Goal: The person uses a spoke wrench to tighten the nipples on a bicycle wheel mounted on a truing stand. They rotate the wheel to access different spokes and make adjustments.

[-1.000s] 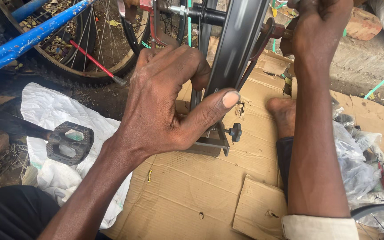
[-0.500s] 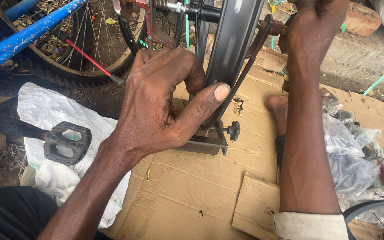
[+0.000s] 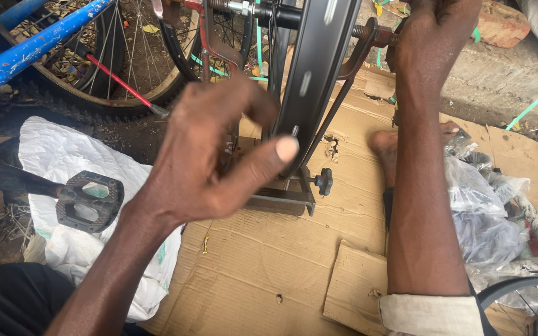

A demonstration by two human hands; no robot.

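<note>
— Left hand (image 3: 210,155)?
— Blurry. Fingers spread and loose, not gripping anything. Thumb tip (image 3: 286,149) right against the black wheel rim (image 3: 312,81), maybe just touching.

— Right hand (image 3: 434,37)?
— Up high by the far edge of the cardboard (image 3: 269,274). Curled tight around the end of the axle (image 3: 368,32) on the right side of the rim. Hard to tell more, fingers mostly hidden.

— And the rim?
— Standing up on its edge, held in a metal stand (image 3: 287,196). Stand sitting on the cardboard, near the middle of its far half. Small black knob (image 3: 324,182) sticking out of the stand on the right.

— Near the stand?
— A bare foot (image 3: 387,146) resting on the cardboard, just right of the knob. A loose flap of cardboard (image 3: 356,283) lying on top, toward the near right corner.

— Off the left edge of the cardboard?
— A white sack (image 3: 51,162) spread on the ground. A black bike pedal (image 3: 88,200) lying on it. Farther back, another wheel with spokes (image 3: 94,68), a blue bike frame tube (image 3: 38,43), and a thin red rod (image 3: 116,78) leaning across the spokes.

— Off the right edge?
— A heap of clear plastic bags (image 3: 487,211). A bit of another wheel (image 3: 524,298) down in the near right corner. A green strap (image 3: 533,102) across the grey ground farther back.
</note>
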